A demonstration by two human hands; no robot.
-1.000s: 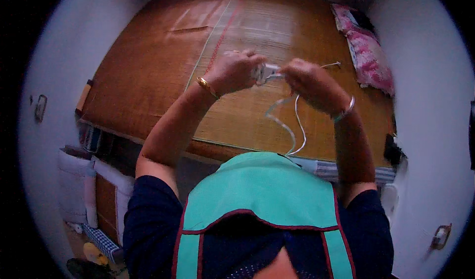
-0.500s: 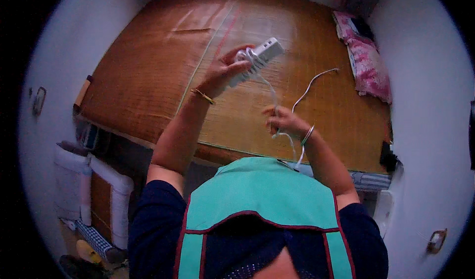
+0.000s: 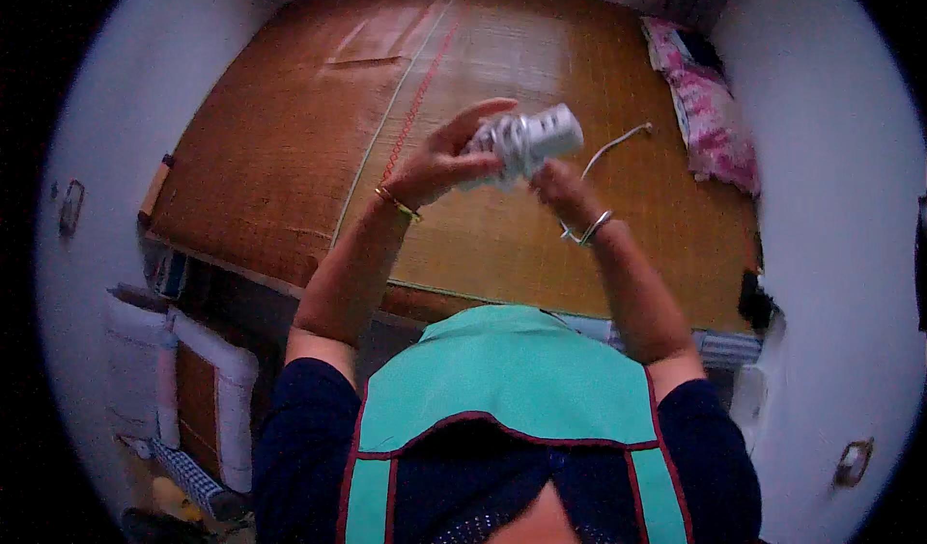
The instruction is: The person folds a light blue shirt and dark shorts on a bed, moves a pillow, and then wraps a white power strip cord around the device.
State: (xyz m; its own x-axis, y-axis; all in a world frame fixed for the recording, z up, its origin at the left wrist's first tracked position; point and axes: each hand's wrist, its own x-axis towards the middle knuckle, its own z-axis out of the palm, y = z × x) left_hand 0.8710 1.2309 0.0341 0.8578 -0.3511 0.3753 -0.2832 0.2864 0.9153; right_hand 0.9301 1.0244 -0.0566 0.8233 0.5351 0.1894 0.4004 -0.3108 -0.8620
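Note:
A white power strip [image 3: 557,131] with its cord wound around the middle is held up above the bed. My left hand [image 3: 454,158] grips its near-left end, thumb below and fingers over the far side. My right hand [image 3: 565,194] is closed just below the strip, pinching the white cord [image 3: 618,142]. From that hand the loose end of the cord runs up and to the right over the mat, and a short bit shows by the wrist. The fingertips of my right hand are partly blurred.
A brown woven mat [image 3: 290,139] covers the bed. Pink patterned pillows [image 3: 715,129] lie along its right side against the wall. At the lower left stands a white padded chair-like piece [image 3: 232,399]. A small dark object [image 3: 755,298] sits at the bed's near right corner.
My right hand has moved up to the power strip, drawing the cord around it. The strip has shifted slightly right and down, and less loose cord hangs below.

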